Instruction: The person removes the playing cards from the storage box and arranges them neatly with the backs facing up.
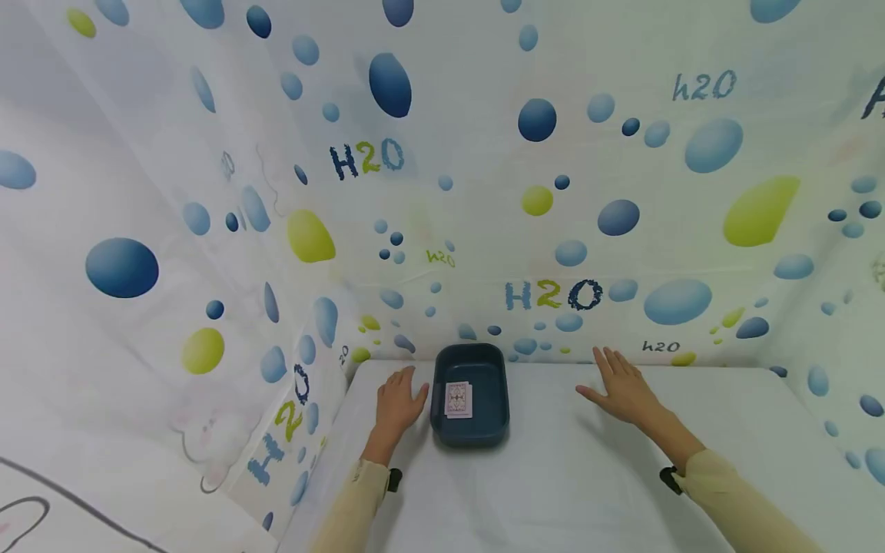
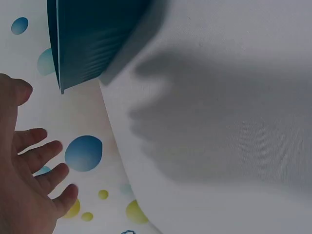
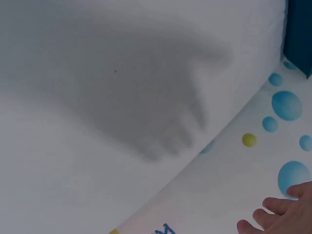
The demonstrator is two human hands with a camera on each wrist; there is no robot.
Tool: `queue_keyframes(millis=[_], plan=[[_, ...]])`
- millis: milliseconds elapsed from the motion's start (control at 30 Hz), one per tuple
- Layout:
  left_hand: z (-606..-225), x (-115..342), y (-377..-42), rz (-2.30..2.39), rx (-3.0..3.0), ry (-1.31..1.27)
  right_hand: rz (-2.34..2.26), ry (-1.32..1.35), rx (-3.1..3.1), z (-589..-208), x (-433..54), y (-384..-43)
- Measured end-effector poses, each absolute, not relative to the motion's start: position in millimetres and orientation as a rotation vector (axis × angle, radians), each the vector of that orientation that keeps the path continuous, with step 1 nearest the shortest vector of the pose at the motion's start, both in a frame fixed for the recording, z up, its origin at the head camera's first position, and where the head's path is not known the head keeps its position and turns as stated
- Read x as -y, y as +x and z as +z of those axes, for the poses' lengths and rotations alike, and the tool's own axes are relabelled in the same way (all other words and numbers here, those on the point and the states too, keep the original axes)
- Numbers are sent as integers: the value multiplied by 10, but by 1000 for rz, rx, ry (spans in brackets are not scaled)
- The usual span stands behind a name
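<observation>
While left grip (image 1: 401, 403) and right grip (image 1: 624, 393) hover unclenched, patterned cards (image 1: 458, 400) lie inside a ribbed, round-cornered bin (image 1: 471, 438).

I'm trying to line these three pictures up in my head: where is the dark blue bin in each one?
Head: the dark blue bin stands just right of the picture's middle, in the lower half.
Left wrist: at the top, left of centre, cut off by the top edge.
Right wrist: only part of it, in the top right corner.
Shared landmark: the white table meeting the dotted backdrop.
</observation>
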State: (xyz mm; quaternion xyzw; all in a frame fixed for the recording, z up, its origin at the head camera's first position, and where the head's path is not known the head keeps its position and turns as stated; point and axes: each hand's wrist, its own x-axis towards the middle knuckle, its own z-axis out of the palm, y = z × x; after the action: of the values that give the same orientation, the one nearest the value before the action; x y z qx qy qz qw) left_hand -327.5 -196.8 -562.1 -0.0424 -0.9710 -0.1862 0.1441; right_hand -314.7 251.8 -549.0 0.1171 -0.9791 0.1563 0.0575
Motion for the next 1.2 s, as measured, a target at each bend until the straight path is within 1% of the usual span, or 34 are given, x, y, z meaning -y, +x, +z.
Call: queue_keyframes(millis=[167, 400, 900, 1067, 1200], plan=[[-5676, 1928, -3332, -589, 2842, -48, 455, 402, 2958, -5506, -2279, -3214], [-5775, 1892, -3390, -679, 2925, -2, 469, 548, 2901, -5492, -1824, -3326], [-5867, 1810, -3420, -735, 2912, 59, 301, 955, 2859, -5426, -510, -3586], [-5889, 1761, -3428, -759, 2886, 20, 245, 943, 2992, -5452, -197, -3671], [-5880, 1708, -3430, -752, 2860, -18, 207, 907, 3091, -5492, -75, -3749]])
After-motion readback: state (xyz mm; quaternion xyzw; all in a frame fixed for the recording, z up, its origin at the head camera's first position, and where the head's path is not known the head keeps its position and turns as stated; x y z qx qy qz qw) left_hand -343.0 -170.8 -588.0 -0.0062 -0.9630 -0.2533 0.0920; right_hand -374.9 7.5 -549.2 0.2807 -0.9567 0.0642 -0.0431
